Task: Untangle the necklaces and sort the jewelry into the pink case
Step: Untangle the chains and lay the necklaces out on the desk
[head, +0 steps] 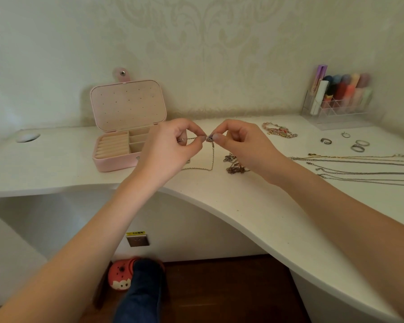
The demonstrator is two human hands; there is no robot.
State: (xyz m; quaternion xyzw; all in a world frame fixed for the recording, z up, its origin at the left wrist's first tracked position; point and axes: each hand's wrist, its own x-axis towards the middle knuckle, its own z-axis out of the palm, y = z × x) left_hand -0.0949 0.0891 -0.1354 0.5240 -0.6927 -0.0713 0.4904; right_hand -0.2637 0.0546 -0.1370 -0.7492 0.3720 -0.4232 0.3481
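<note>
Just right of the pink case (117,157), left hand (173,145) and right hand (240,143) fingertips pinch a thin chain (212,157) dangling between them.

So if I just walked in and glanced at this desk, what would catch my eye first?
Most likely the two hands meeting mid-desk: the left hand and right hand both pinch a thin silver chain that hangs down onto the white desk. Next, the open pink case standing at the left, its lid up. To the right, several long necklaces lie stretched out straight, with a few rings behind them.
</note>
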